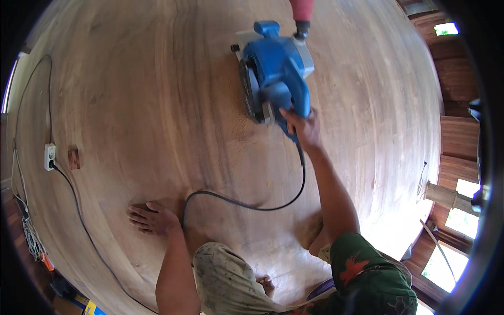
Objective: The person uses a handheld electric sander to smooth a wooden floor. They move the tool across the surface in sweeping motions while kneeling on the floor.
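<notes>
The belt sander (275, 63) sat flat on the broad wooden panel (131, 105), in the upper middle of the view, a little right of centre. Its housing was bright blue, with a rounded front knob (268, 29), a looped rear handle (298, 86) and a pale grey plate on the right side; the left side showed dark, metallic parts. The rear portion was blurred. At its front right corner a dark connector (302, 29) joined a red tube-like piece (302, 7) — hose or dust bag, I could not tell, as the edge cut it off. Fine tan sawdust (233, 97) lay on the grain just left of the machine.

The right hand (306, 128) was clamped around the sander's rear handle, its arm stretched well forward. The left hand (154, 218) was well apart from it — palm down on the panel, fingers slightly spread, holding nothing. A black power cord (247, 207) ran from the sander's back end and curved across the wood to the left wrist. Farther left, a small reddish wood block (75, 159) lay near a white socket (50, 156).
</notes>
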Action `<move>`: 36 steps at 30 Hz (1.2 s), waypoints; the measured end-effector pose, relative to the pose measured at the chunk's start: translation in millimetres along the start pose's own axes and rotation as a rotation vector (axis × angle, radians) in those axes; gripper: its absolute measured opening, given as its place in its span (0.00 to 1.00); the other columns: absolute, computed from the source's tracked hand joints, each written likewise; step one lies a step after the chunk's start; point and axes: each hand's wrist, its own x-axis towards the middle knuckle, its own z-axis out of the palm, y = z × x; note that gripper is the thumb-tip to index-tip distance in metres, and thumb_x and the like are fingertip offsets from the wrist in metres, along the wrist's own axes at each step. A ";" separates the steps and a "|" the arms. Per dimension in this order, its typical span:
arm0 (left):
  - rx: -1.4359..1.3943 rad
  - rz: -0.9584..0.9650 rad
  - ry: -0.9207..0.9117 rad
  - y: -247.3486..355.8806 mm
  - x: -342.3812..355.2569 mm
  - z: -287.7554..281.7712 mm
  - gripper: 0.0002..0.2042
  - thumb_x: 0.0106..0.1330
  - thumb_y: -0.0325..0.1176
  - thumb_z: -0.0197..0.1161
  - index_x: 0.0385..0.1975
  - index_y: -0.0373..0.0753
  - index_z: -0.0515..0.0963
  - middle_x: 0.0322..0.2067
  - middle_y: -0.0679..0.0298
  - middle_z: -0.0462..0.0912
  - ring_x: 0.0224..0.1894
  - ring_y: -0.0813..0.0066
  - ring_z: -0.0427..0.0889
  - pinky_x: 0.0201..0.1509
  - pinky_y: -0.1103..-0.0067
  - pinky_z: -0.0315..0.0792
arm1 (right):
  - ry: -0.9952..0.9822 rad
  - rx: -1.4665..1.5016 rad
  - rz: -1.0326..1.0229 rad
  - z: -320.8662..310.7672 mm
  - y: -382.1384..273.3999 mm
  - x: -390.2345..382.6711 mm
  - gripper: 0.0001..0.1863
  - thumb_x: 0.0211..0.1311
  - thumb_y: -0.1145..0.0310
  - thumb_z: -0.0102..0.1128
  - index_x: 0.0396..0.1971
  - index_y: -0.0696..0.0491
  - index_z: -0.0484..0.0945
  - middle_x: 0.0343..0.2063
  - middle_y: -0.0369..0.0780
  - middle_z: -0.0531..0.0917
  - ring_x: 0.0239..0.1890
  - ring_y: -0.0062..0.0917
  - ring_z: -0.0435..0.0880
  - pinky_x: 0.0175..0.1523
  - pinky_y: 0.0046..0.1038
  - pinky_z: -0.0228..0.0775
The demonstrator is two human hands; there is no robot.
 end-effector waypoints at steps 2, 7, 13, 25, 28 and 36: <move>-0.009 0.007 0.023 -0.7 -0.3 0.1 0.35 0.82 0.57 0.36 0.83 0.50 0.43 0.83 0.60 0.42 0.84 0.58 0.41 0.84 0.55 0.42 | 0.039 0.003 0.003 -2.7 10.8 -31.0 0.17 0.59 0.62 0.74 0.17 0.52 0.77 0.13 0.32 0.75 0.15 0.16 0.70 0.23 0.26 0.61; -0.005 0.009 0.023 -1.8 1.6 3.1 0.34 0.81 0.56 0.38 0.83 0.50 0.45 0.83 0.59 0.43 0.84 0.58 0.43 0.83 0.54 0.44 | 0.134 -0.011 0.098 -5.3 37.1 -120.8 0.16 0.61 0.62 0.73 0.19 0.53 0.78 0.14 0.31 0.75 0.17 0.14 0.71 0.24 0.24 0.61; -0.035 0.007 0.048 -1.4 1.4 4.1 0.34 0.81 0.55 0.40 0.83 0.49 0.46 0.83 0.58 0.44 0.84 0.56 0.45 0.83 0.53 0.44 | 0.199 -0.010 0.240 -1.6 50.5 -219.0 0.16 0.62 0.64 0.72 0.19 0.54 0.78 0.14 0.32 0.77 0.17 0.15 0.72 0.25 0.25 0.62; -0.037 0.018 0.038 -2.4 1.8 2.9 0.35 0.81 0.54 0.41 0.83 0.49 0.45 0.83 0.56 0.43 0.83 0.54 0.44 0.83 0.52 0.45 | 0.216 -0.019 0.149 -3.4 36.1 -162.5 0.17 0.62 0.62 0.71 0.17 0.53 0.78 0.12 0.32 0.76 0.15 0.15 0.71 0.23 0.25 0.61; -0.023 0.019 0.020 -2.3 1.8 1.6 0.35 0.81 0.55 0.40 0.83 0.49 0.45 0.83 0.56 0.43 0.84 0.54 0.44 0.83 0.52 0.44 | 0.236 -0.050 0.071 -4.2 25.5 -98.5 0.18 0.60 0.61 0.73 0.16 0.53 0.78 0.11 0.32 0.75 0.14 0.16 0.71 0.23 0.26 0.61; -0.019 0.020 -0.013 0.3 0.6 -3.0 0.35 0.82 0.55 0.37 0.83 0.48 0.44 0.83 0.57 0.42 0.84 0.55 0.42 0.84 0.53 0.42 | 0.157 -0.036 -0.134 8.4 -21.5 90.7 0.20 0.59 0.58 0.74 0.16 0.53 0.77 0.13 0.35 0.77 0.16 0.21 0.74 0.27 0.28 0.64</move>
